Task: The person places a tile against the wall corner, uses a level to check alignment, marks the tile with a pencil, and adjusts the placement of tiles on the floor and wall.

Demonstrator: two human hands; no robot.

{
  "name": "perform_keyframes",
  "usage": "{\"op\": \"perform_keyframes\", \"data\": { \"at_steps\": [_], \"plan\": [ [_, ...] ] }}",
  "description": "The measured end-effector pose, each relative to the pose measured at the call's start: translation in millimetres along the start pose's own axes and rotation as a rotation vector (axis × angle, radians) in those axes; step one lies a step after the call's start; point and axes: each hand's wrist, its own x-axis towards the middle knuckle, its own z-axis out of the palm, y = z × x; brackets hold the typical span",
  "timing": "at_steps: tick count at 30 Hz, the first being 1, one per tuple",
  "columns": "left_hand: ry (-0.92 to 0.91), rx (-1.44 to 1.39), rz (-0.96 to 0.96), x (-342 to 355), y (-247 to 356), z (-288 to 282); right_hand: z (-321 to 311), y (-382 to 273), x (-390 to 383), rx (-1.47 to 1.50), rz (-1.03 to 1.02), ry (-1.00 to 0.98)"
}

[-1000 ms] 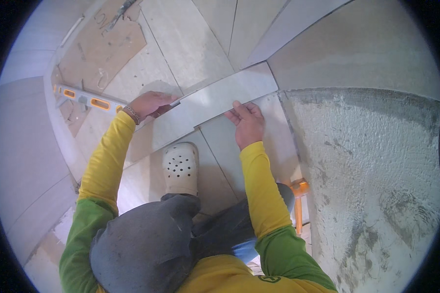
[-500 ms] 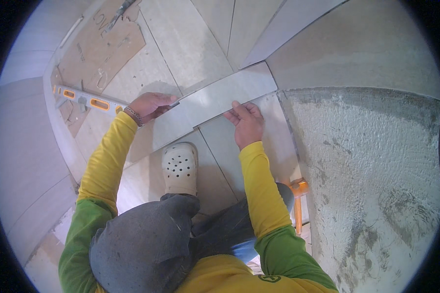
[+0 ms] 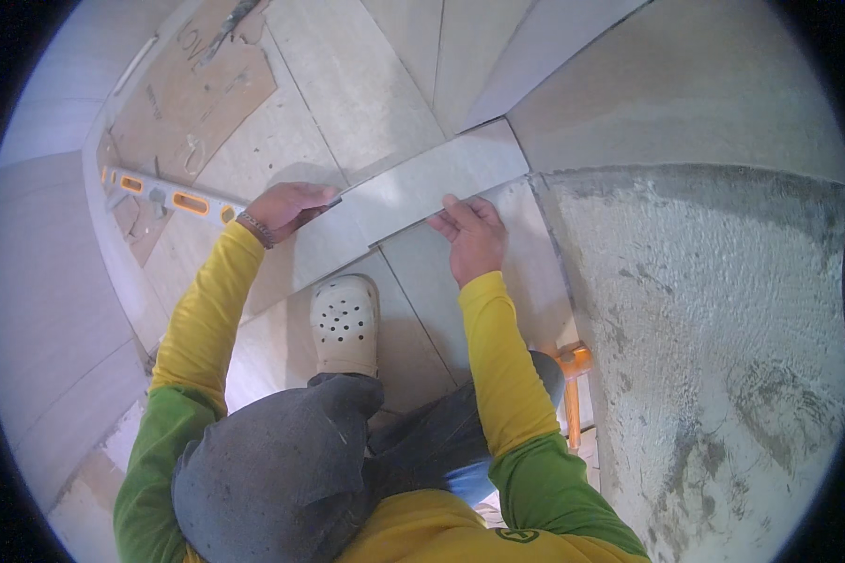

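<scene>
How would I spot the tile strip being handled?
Start at the rough grey mortar bed on the right. From its top left corner a narrow pale strip slants down-left across the laid tiles. Both hands, left and right, press on it.

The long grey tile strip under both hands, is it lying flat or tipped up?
Flat, it seems: the tile strip lies along the laid tiles, left hand at its end, right hand on its edge.

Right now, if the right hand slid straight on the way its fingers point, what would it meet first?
The right hand points up and left; its fingertips already touch the long pale grey tile strip. Beyond that lie laid beige floor tiles; depth is unclear.
</scene>
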Motion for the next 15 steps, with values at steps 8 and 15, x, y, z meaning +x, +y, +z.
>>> {"op": "perform_keyframes", "data": {
  "at_steps": [8,15],
  "plan": [
    [-0.003,0.000,-0.001,3.2,-4.4,-3.3,0.3,-0.4,2.6,-0.017,0.012,0.006],
    [0.009,-0.012,0.009,3.6,-5.9,-3.9,-0.2,-2.2,2.2,-0.005,0.021,0.011]
  ]
}}
